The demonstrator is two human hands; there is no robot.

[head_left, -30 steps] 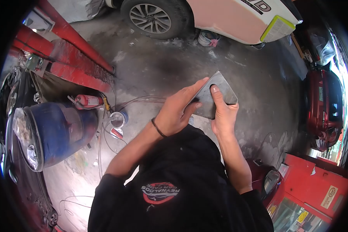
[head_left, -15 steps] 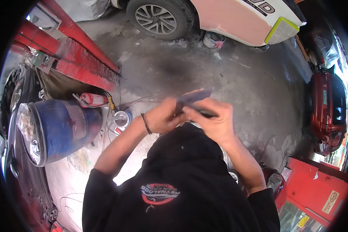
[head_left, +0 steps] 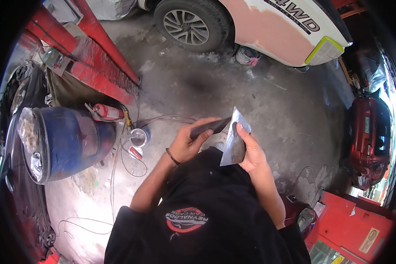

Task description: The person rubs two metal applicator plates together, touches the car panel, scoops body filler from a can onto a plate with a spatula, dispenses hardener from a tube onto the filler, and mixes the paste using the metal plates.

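Note:
My left hand, with a dark band at its wrist, is closed around a dark, flat, narrow piece; its kind does not show clearly. In my right hand is a thin silvery flat sheet with pointed corners and a dull grey patch, my thumb lying on its face. Both hands are in front of my chest. The dark piece's far end comes close to the sheet's edge, and I cannot tell if they touch.
An open can stands on the floor beside a hose. Left are a blue drum, a fire extinguisher and red steel beams. Ahead is a vehicle with a pinkish panel; a red car is at right.
My hands have moved apart from their overlapped, blurred position. The silvery sheet is now turned upright in my right hand, its face visible. The view has shifted slightly.

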